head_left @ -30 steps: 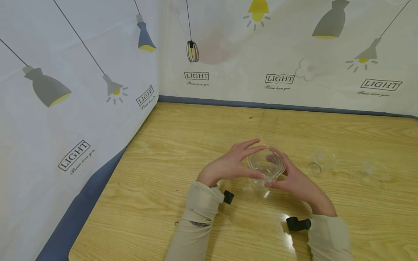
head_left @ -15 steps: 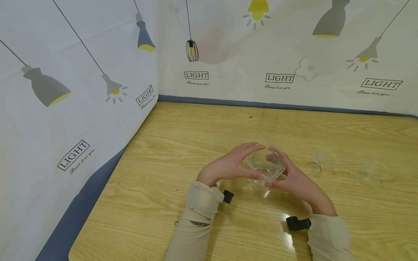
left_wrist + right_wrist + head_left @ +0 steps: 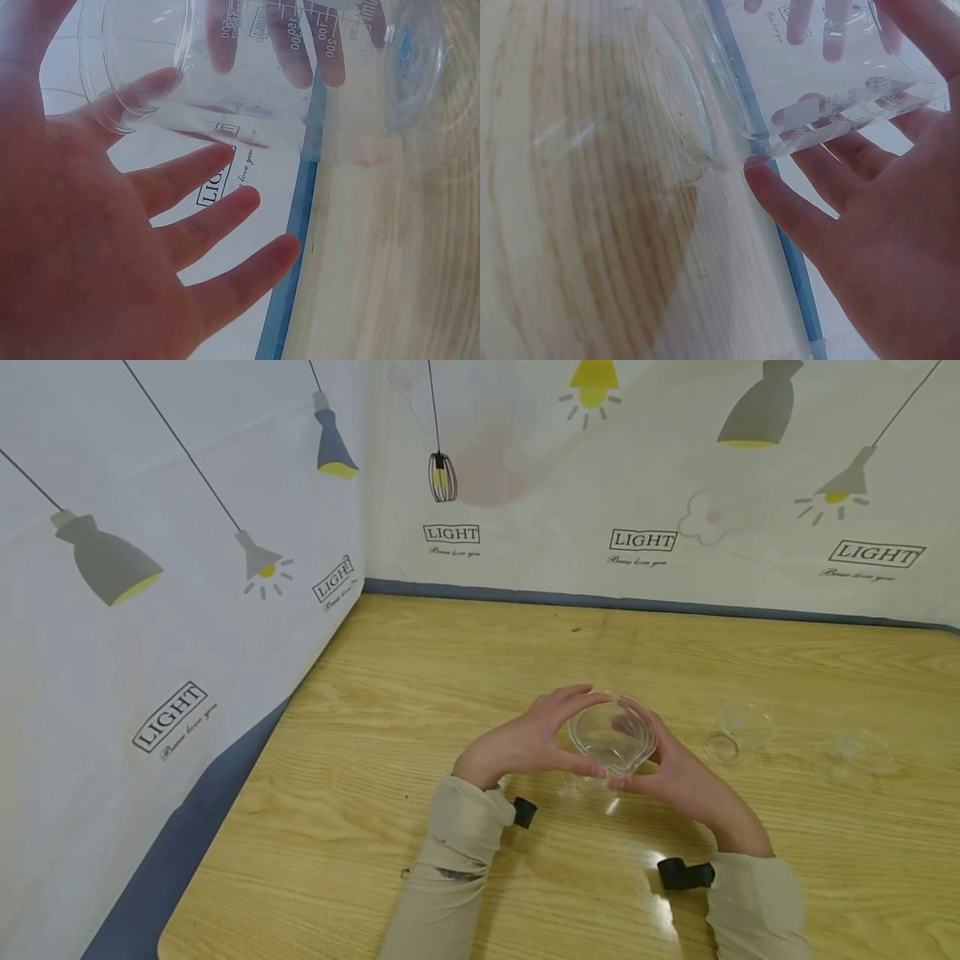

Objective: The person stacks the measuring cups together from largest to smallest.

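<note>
Clear glass beakers (image 3: pixel 611 735), one nested inside another, are held between my two hands over the wooden table. My left hand (image 3: pixel 517 743) grips the rim from the left with thumb and index finger. In the left wrist view its other fingers (image 3: pixel 206 229) spread out beside the glass, and two overlapping printed scales show on the wall (image 3: pixel 289 45). From the right, my right hand (image 3: pixel 686 777) holds the beakers, thumb on the near side and fingers round the far side. The right wrist view shows its fingers (image 3: pixel 855 157) seen partly through the glass.
To the right lies a clear glass vessel (image 3: pixel 746 727) with a round ring. Another faint, transparent glass piece (image 3: pixel 862 752) sits farther right. White printed sheets (image 3: pixel 525 485) wall off the table's left and back edges. Black camera mounts (image 3: pixel 684 874) stick out from both wrists.
The left hand's upper fingers, raised a second ago, came down toward the rim and now lift slightly again. Both hands and the beakers have stayed almost in place.
</note>
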Tool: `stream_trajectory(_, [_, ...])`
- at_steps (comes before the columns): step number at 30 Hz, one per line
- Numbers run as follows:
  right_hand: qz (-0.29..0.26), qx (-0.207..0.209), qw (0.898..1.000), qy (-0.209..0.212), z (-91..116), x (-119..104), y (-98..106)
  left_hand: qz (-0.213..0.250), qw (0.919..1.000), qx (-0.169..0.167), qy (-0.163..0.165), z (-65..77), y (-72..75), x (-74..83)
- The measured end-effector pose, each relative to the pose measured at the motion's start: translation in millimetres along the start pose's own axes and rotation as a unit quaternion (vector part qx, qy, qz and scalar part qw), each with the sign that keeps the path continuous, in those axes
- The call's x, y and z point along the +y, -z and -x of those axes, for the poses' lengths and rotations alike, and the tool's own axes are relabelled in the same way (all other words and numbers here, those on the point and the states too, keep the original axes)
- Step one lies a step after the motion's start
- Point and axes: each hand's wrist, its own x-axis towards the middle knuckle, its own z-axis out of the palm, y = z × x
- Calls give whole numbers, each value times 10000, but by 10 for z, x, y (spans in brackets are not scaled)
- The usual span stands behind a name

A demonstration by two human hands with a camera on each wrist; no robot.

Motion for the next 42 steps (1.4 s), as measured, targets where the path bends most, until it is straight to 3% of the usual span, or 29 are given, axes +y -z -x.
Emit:
stream_trajectory(20, [-50, -98, 9999, 7, 18, -25, 2, -107, 9999, 65, 84, 8, -4, 17])
stream_trajectory(42, [-119, -70, 9999, -46, 22, -40, 3, -795, 9963, 179, 267, 50, 35, 131])
